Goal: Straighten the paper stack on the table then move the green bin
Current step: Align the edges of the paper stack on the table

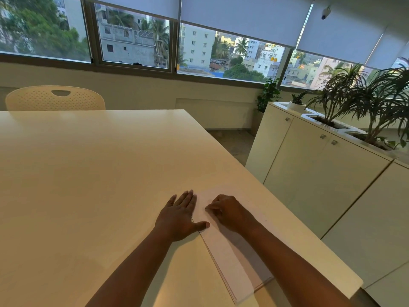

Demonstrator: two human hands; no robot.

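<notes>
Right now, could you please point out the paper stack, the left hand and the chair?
paper stack (230, 262), head view, on its bare top sheet.
left hand (177, 218), head view, on the back of the hand.
chair (33, 99), head view, on its perforated backrest.

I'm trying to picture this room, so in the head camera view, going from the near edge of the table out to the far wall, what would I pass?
paper stack → left hand and right hand, level with each other → bare table → cream chair → windows
</notes>
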